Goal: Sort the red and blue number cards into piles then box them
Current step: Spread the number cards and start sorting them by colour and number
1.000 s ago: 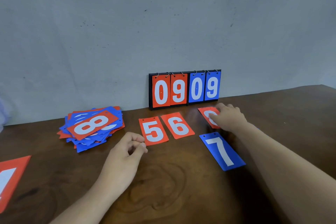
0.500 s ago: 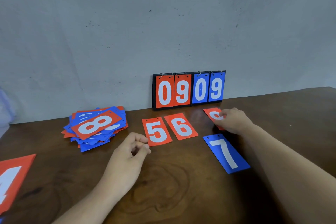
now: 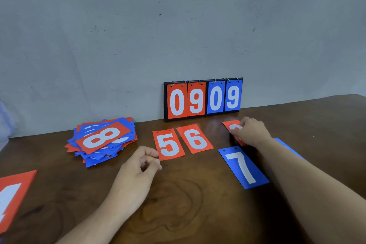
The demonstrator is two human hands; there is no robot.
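Head view shows the sorting half done; a red 5 card (image 3: 169, 144) and a red 6 card (image 3: 195, 138) lie face up side by side, almost touching, in the middle of the bench (image 3: 198, 214); to their right a blue 7 card (image 3: 243, 167) lies alone, angled, nearer the person; beyond it a covered red card (image 3: 229, 125) sits under the right hand (image 3: 251, 131), whose fingers (image 3: 236, 136) are bent down onto it with the thumb on top, gripping it, so its number cannot be read; the left hand (image 3: 138, 172) rests on the wood with its fingers curled and the thumb meeting the forefinger right at the lower left corner of the 5; whether that corner is caught between them I cannot tell.

Further left a mixed pile (image 3: 103, 140) of red and blue cards is loosely fanned, a red 8 face up on top, close to the wall (image 3: 178, 25); at the far left edge a large red card (image 3: 13, 194) is cut off by the frame; a blue card edge (image 3: 285, 145) peeks out behind the right forearm, mostly hidden.

At the back a black scoreboard stand (image 3: 203, 98) leans upright against the wall, its ringed flaps reading 0 9 in red and 0 9 in blue; it stands just behind the 5 and 6.
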